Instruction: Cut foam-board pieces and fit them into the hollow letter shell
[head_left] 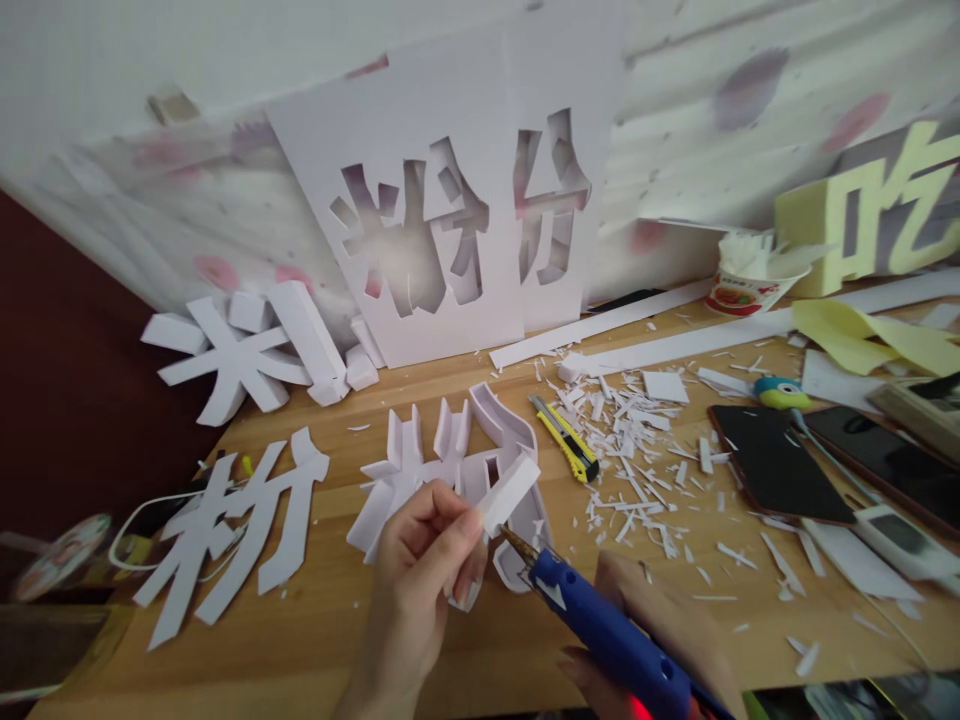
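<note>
My left hand [431,560] pinches a short white foam-board strip [511,492] between thumb and fingers. My right hand [652,610] is wrapped round a blue hot glue gun [600,620], which has a red light low on its body. The gun's metal nozzle points at the strip's lower end; whether they touch I cannot tell. Beneath both hands lies a hollow white character-shaped shell [409,455] with raised side walls, partly hidden by my left hand. A yellow utility knife [564,438] rests just to the right of the shell.
Flat white character cutouts [225,535] lie at left, below a thick white character [244,355]. A cut-out board [465,240] leans on the wall. White scraps [637,450], phones [776,460], a paper cup [757,290] and a yellow foam character [862,215] occupy the right side.
</note>
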